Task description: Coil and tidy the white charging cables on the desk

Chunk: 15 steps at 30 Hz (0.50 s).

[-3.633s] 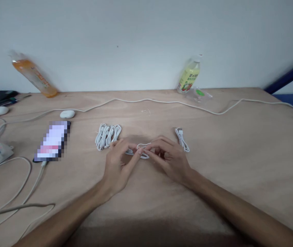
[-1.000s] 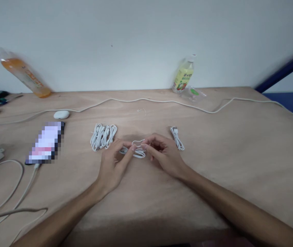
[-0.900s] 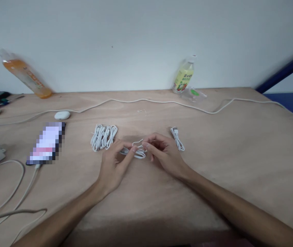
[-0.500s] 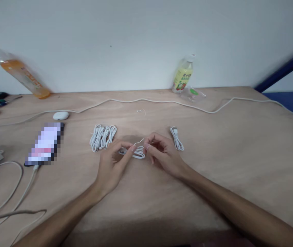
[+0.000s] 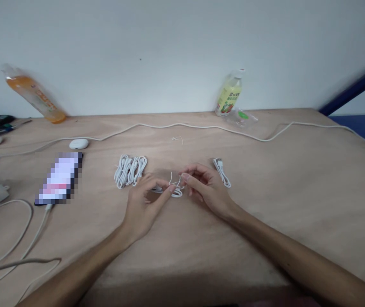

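Observation:
A coiled white cable (image 5: 177, 194) lies on the table between my two hands, partly hidden by my left fingers. Thin white ends of a twist tie (image 5: 170, 177) stand up above the coil. My left hand (image 5: 148, 202) pinches the tie close to the coil with thumb and forefinger. Thumb and fingertips of my right hand (image 5: 206, 187) are closed at the tie's other end. To the left sits a group of several bundled white cables (image 5: 129, 170). Beyond my right hand lies one more bundled USB cable (image 5: 222, 172).
A phone (image 5: 59, 177) on a charging lead and a white earbud case (image 5: 79, 144) are at left. One long white cord (image 5: 182, 124) crosses the back. An orange drink bottle (image 5: 36, 96) and a yellow bottle (image 5: 229, 94) stand by the wall. Small tie scraps (image 5: 177, 139) lie mid-table.
The twist tie's loose end, earlier slanting toward the right, now points upward, and a second end shows near my right fingers. The view has shifted slightly.

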Available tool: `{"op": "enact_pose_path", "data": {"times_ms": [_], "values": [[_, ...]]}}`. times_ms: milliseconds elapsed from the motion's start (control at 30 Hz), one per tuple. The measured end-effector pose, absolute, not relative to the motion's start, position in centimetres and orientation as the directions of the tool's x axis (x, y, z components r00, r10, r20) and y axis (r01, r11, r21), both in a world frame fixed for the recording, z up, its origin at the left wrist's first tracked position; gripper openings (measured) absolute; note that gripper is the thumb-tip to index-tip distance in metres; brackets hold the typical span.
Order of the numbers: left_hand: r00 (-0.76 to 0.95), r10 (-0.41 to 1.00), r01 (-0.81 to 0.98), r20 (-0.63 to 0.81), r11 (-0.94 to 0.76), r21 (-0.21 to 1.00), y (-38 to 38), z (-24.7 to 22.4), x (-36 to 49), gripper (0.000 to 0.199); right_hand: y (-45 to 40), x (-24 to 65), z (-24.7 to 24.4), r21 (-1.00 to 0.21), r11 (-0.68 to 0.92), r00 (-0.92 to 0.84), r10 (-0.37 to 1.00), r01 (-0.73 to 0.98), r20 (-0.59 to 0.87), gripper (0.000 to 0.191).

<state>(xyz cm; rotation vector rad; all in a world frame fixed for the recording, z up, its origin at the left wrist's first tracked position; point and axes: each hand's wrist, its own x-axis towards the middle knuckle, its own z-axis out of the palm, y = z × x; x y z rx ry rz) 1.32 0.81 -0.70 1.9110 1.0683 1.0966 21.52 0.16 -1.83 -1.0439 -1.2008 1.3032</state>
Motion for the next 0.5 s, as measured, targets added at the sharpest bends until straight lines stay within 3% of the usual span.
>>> {"op": "enact_pose_path", "data": {"times_ms": [500], "values": [[0.233, 0.916, 0.326, 0.328, -0.391, 0.861, 0.96, -1.19, 1.18, 0.01, -0.03, 21.39, -1.96, -0.994, 0.066, -0.071, 0.995, -0.085, 0.072, 0.037]]}}
